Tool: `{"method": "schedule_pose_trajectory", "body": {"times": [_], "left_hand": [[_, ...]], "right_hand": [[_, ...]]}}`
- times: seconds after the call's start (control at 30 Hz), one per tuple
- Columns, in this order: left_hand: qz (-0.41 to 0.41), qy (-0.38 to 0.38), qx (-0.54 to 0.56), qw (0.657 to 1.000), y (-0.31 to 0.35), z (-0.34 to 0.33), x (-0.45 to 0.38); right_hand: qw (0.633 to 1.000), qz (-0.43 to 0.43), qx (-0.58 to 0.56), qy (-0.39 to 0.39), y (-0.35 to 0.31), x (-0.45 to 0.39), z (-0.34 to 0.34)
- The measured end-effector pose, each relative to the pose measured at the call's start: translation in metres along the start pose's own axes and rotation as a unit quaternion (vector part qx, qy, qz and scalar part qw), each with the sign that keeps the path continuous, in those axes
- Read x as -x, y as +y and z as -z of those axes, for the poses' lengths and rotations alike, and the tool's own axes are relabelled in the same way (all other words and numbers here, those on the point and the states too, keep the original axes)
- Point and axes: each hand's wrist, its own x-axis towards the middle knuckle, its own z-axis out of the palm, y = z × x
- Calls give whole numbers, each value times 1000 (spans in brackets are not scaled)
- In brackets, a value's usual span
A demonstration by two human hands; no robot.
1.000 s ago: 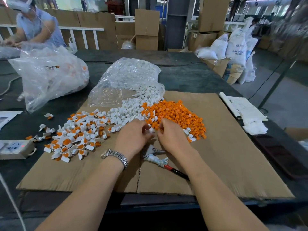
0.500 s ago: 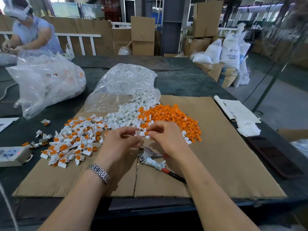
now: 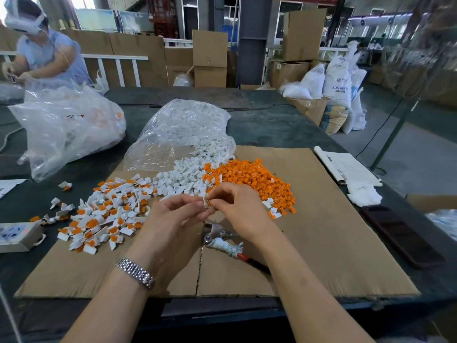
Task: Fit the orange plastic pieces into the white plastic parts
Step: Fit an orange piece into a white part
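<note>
1. I see both hands raised a little above the cardboard sheet (image 3: 333,243), meeting near its middle.
2. The left hand (image 3: 173,219) has its fingers curled, and its fingertips pinch a small white part (image 3: 205,201) from the left side.
3. The right hand (image 3: 237,209) also has curled fingers; thumb and forefinger pinch an orange piece (image 3: 209,203) which touches the white part on its right side. I cannot tell if the piece is already fully seated.
4. The pile of loose orange pieces (image 3: 252,177) lies on the cardboard, just beyond the right hand and to its right.
5. The loose white parts (image 3: 185,179) lie just left of the orange pile, spilling out of a clear plastic bag (image 3: 180,129) on the far side.
6. The assembled pieces (image 3: 103,216), white with orange inside, are spread on the left of the cardboard, near the left hand.
7. A pair of pliers (image 3: 222,241) with 1 red-black handle lies on the cardboard below the hands, partly hidden by the right wrist.
8. A metal watch (image 3: 136,272) sits on the left wrist.
9. At far left another person (image 3: 44,53) works behind a second clear bag (image 3: 66,125).
</note>
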Motion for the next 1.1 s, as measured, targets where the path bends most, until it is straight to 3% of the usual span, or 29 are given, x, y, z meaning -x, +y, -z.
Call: {"method": "schedule_pose_trajectory", "body": {"times": [0.07, 0.17, 0.27, 0.33, 0.4, 0.53, 0.7, 1.1], "left_hand": [[17, -6, 62, 998, -2, 0, 2], [34, -30, 68, 997, -4, 3, 3], [-18, -42, -52, 998, -1, 6, 3], [-86, -21, -189, 978, 3, 8, 3], [-125, -2, -247, 961, 2, 10, 3], [-127, -8, -142, 982, 1, 9, 4], [-57, -48, 36, 997, 2, 9, 6], [-58, -47, 26, 997, -1, 7, 10]], "right_hand": [[1000, 19, 8, -6, -1, 1, 1], [997, 50, 51, -11, -1, 2, 0], [996, 53, 73, -13, -2, 3, -1], [998, 31, 62, -7, -4, 5, -1], [999, 5, 35, 7, -8, 5, -2], [997, -23, -76, 1, -16, 8, 2], [996, 29, -80, -26, -12, 20, 5], [995, 82, -33, 35, -9, 25, 0]]}}
